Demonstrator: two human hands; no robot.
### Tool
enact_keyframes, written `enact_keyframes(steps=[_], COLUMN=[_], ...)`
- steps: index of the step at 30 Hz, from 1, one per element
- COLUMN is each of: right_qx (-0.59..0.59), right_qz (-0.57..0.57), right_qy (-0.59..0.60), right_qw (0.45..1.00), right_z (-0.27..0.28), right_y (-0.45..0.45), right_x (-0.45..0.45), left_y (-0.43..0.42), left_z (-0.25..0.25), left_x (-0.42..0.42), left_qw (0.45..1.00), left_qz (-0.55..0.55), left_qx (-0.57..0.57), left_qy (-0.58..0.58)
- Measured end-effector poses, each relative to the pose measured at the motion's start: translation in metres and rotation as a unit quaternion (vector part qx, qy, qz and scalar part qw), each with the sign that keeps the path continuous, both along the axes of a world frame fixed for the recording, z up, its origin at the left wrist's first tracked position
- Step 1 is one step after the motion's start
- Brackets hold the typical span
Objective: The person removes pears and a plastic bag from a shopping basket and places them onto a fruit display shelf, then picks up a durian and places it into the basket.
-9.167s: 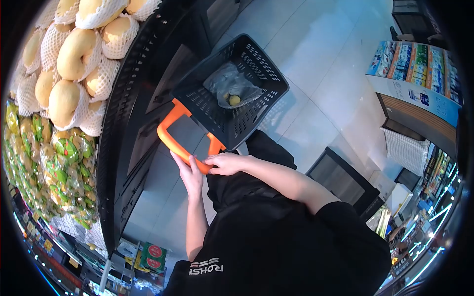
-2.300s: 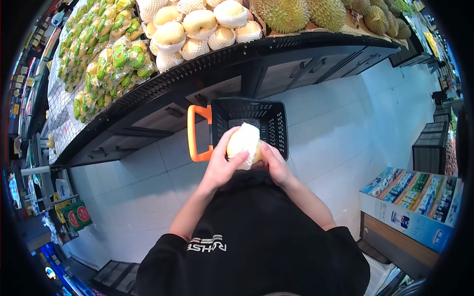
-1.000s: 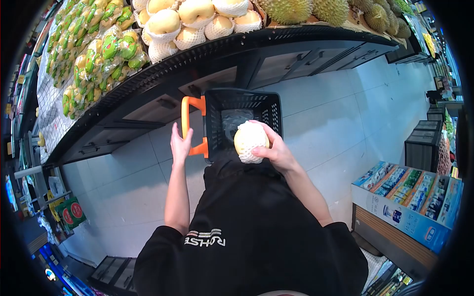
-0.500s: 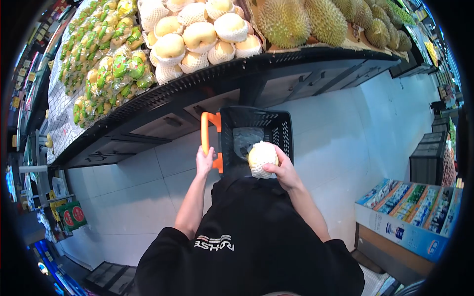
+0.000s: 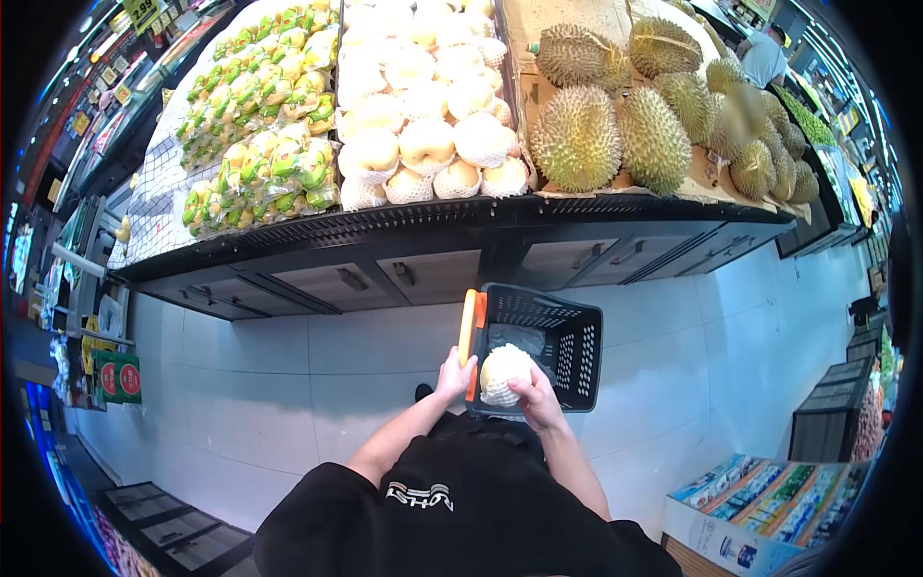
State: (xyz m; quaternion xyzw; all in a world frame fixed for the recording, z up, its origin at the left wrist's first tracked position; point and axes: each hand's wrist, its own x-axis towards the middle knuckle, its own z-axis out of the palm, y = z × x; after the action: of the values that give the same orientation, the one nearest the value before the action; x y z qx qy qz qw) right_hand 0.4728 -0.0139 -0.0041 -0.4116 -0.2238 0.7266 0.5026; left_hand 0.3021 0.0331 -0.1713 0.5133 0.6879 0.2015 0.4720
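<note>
My left hand (image 5: 454,373) is closed around the orange handle (image 5: 468,332) of a black plastic shopping basket (image 5: 589,332). Held in my right hand (image 5: 541,402) is a round, pale yellow pear (image 5: 505,373), partly wrapped in a white foam net. The pear is in front of the basket's opening, near the handle side; from above I cannot tell whether it is above the rim or below it. Inside the basket lies a clear plastic bag (image 5: 519,337), partly hidden by the pear.
Ahead stands a fruit display with bagged yellow-green fruit (image 5: 279,159), foam-netted pears (image 5: 428,144) and durians (image 5: 577,139). Its dark cabinet front (image 5: 433,274) borders the grey tiled floor (image 5: 260,385). A box of cartons (image 5: 769,510) is at lower right. A person (image 5: 764,58) stands far right.
The view has tilted up, showing more of the fruit display. Basket, hands and pear now appear lower and further right in the picture. Both hands keep their holds.
</note>
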Motion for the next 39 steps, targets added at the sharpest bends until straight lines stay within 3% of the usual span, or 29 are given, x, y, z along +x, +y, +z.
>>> enact_keyframes(steps=[8, 10, 11, 13, 14, 15, 17, 18, 19, 21, 23, 26, 28, 29, 32, 35, 37, 39], right_qx=[0.019, 0.028, 0.028, 0.064, 0.073, 0.073, 0.132, 0.14, 0.154, 0.168, 0.172, 0.178, 0.187, 0.185, 0.211, 0.223, 0.315, 0.344], right_qz=[0.001, -0.004, -0.004, -0.018, -0.013, -0.016, -0.022, -0.019, -0.026, -0.029, -0.052, -0.063, -0.035, -0.038, 0.074, 0.16, 0.197, 0.21], right_qy=[-0.016, -0.028, -0.029, -0.055, -0.069, -0.069, -0.128, -0.174, -0.185, -0.221, -0.229, -0.237, -0.236, -0.24, -0.253, -0.262, -0.364, -0.391], right_qw=[1.0, 0.999, 0.999, 0.996, 0.995, 0.995, 0.983, 0.975, 0.97, 0.96, 0.957, 0.953, 0.953, 0.952, 0.941, 0.925, 0.854, 0.827], right_z=[-0.012, -0.008, -0.005, 0.001, -0.003, -0.002, 0.0, 0.0, 0.003, 0.004, -0.002, 0.002, 0.006, 0.009, 0.024, 0.036, 0.053, 0.069], right_y=[0.005, 0.012, 0.016, 0.023, 0.027, 0.031, 0.041, 0.046, 0.051, 0.062, 0.074, 0.098, 0.112, 0.119, 0.142, 0.162, 0.18, 0.193], right_x=[0.002, -0.005, -0.012, -0.026, -0.034, -0.045, -0.072, -0.087, -0.102, -0.131, -0.164, -0.211, -0.236, -0.244, -0.254, -0.26, -0.258, -0.261], left_y=[0.0, -0.002, 0.0, 0.003, 0.008, 0.006, 0.005, 0.007, 0.011, 0.025, 0.042, 0.071, 0.087, 0.094, 0.109, 0.119, 0.129, 0.14], left_z=[0.011, 0.021, 0.031, 0.068, 0.11, 0.124, 0.137, 0.14, 0.135, 0.135, 0.136, 0.138, 0.145, 0.15, 0.161, 0.169, 0.178, 0.183], left_x=[0.007, -0.001, -0.008, -0.024, -0.033, -0.042, -0.062, -0.076, -0.089, -0.116, -0.147, -0.192, -0.22, -0.231, -0.261, -0.284, -0.296, -0.306], left_qw=[0.995, 0.997, 0.997, 0.963, 0.909, 0.909, 0.742, 0.738, 0.737, 0.77, 0.76, 0.741, 0.827, 0.825, 0.813, 0.846, 0.857, 0.867], left_qz=[-0.077, -0.055, -0.055, 0.003, 0.025, 0.022, 0.041, 0.018, 0.014, -0.062, -0.042, -0.068, -0.064, -0.066, -0.05, -0.084, -0.082, -0.099], left_qx=[-0.067, 0.051, 0.052, -0.044, -0.163, -0.163, -0.216, -0.212, -0.213, -0.11, -0.131, -0.067, 0.004, 0.002, 0.002, 0.063, 0.083, 0.105], left_qy=[-0.004, 0.019, 0.019, -0.266, -0.383, -0.383, -0.633, -0.641, -0.641, -0.626, -0.635, -0.664, -0.558, -0.561, -0.58, -0.523, -0.502, -0.477])
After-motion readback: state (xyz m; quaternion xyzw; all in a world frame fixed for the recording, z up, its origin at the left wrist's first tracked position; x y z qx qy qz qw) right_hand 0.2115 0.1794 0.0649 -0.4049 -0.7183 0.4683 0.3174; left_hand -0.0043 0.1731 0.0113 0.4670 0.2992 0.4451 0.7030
